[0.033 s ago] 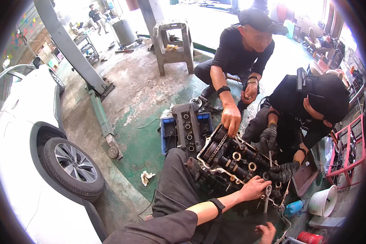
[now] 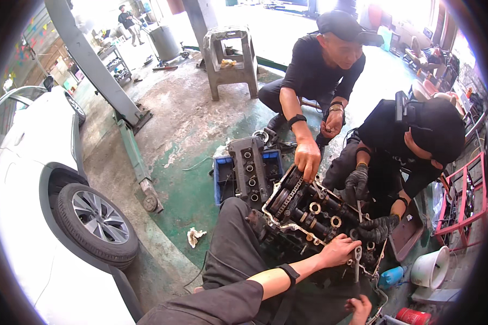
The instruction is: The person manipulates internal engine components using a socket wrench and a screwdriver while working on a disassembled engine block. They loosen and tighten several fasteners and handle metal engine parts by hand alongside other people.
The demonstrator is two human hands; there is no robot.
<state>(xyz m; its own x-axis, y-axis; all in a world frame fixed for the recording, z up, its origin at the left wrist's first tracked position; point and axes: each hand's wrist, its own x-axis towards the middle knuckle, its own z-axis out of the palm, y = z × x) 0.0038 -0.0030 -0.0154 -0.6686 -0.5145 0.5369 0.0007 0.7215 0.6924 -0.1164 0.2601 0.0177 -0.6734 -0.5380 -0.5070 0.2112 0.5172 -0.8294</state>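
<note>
The cylinder head [image 2: 314, 219] sits on the floor between three people (heavy, oily, rigid; best gripped by its edges). Left hand [image 2: 339, 250] rests half-closed on it; right hand [image 2: 359, 309] cannot be read.

A blue plastic bottle [image 2: 391, 277] lies on the floor at the lower right, just beside a white bucket [image 2: 431, 267]. A red can [image 2: 412, 315] lies below them at the picture's edge, with what may be a pale label on it; the view there is too bent to be sure. No signs or screens show clearly.
</note>
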